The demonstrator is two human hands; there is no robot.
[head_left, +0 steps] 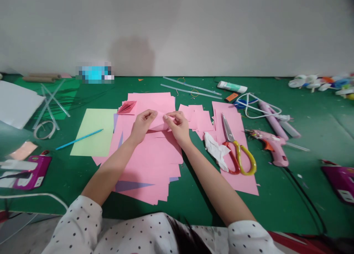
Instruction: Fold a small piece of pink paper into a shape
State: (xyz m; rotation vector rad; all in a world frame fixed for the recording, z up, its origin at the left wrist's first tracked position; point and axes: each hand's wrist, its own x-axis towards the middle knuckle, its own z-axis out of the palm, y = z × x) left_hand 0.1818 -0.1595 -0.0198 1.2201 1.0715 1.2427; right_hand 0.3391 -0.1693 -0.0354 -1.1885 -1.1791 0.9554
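Observation:
Between both hands is a small piece of pink paper (pixel 159 122), held above a stack of larger pink sheets (pixel 149 158). My left hand (pixel 143 125) pinches its left side between thumb and fingers. The right side is in the closed fingers of my right hand (pixel 177 125). A folded pink paper piece (pixel 127 107) rests on the stack's upper left corner. Small pink paper squares (pixel 200 119) lie just right of my right hand.
Red-and-yellow-handled scissors (pixel 234 147) and crumpled white tissue (pixel 217 150) lie on pink sheets at the right. Farther right is a pink glue gun (pixel 272 146) with a black cord. At left, a blue pencil (pixel 80 139) crosses pale green paper (pixel 95 123), near a purple power strip (pixel 37 173).

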